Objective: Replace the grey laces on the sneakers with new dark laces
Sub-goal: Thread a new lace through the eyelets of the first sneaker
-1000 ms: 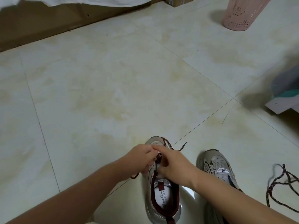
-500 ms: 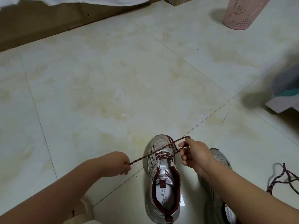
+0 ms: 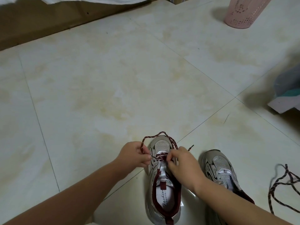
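Fingers (image 3: pixel 146 157) on speckled maroon lace (image 3: pixel 155 137)

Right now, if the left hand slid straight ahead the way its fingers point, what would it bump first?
Probably the sneaker. The left hand, pinching the dark lace, points right at its eyelet row, with the right hand just beyond; depth is unclear.

The insole (image 3: pixel 162 199) of the left sneaker (image 3: pixel 164 184) carries cursive lettering that reads roughly "Fashion", with "Sports" in small capitals beside it. The tongue tab (image 3: pixel 163 178) has small print, only partly legible, something like "ALENO". Nothing else readable.
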